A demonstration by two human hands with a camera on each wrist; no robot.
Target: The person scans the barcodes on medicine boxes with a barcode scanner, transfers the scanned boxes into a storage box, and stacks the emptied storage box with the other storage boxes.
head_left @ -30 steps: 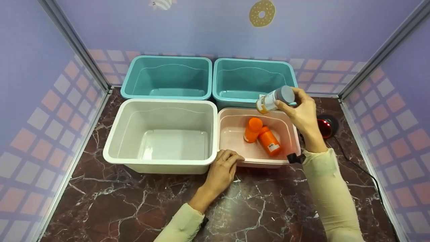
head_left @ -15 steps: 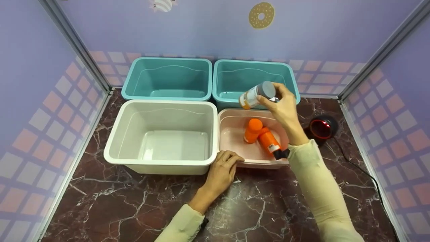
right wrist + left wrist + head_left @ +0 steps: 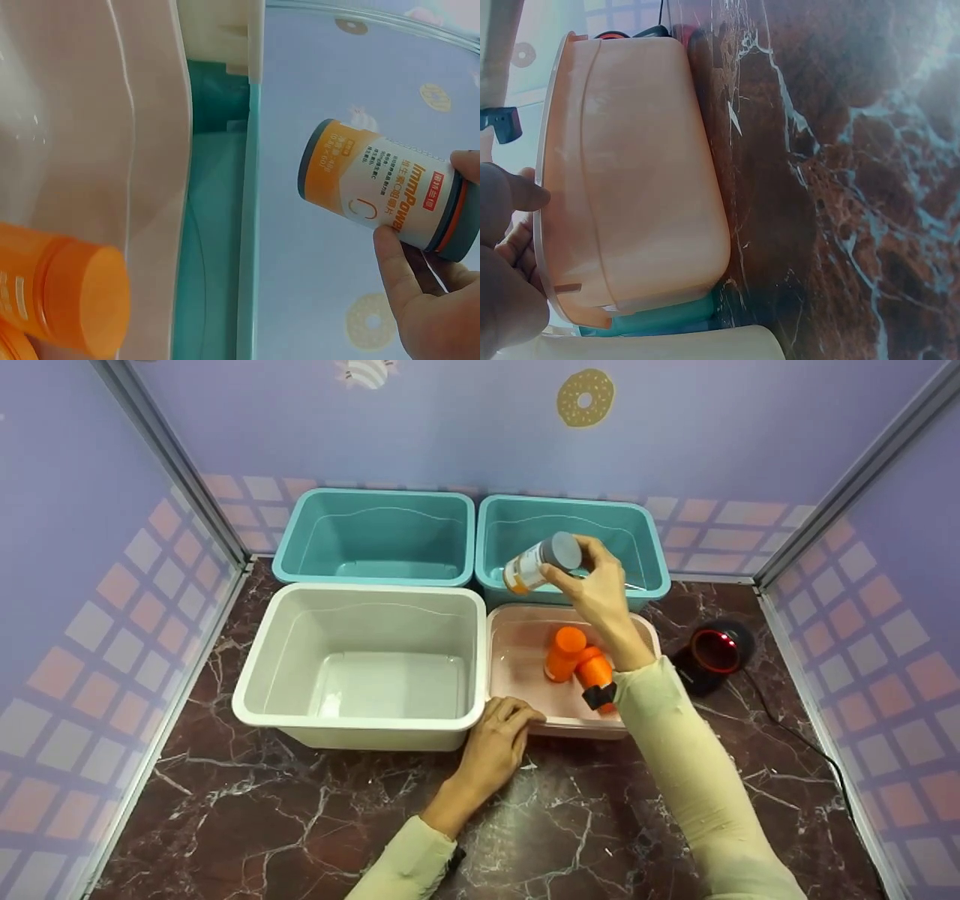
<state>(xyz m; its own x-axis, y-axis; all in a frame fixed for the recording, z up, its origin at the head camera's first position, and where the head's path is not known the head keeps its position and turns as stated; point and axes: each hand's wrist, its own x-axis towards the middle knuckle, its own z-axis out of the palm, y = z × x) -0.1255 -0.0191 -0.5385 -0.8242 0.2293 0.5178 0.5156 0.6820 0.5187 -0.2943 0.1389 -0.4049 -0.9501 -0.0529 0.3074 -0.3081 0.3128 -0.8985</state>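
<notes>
My right hand grips a vitamin C bottle near its grey cap. The bottle is tilted, over the front part of the right teal bin; its white and orange label faces the right wrist camera. At the front rim of the pink bin, my left hand holds on, fingers bent over the edge. Inside that bin, one orange bottle stands upright and another orange bottle leans beside it, partly hidden by the right wrist's black strap piece.
A large white bin stands left of the pink one. Behind it is a second teal bin. A black scanner-like device with glowing red lights and a cable sits on the dark marbled table at the right. Purple walls enclose three sides.
My right hand has carried the vitamin C bottle leftward, from the right side of the pink bin to the teal bin's front left. The left hand has stayed in place.
</notes>
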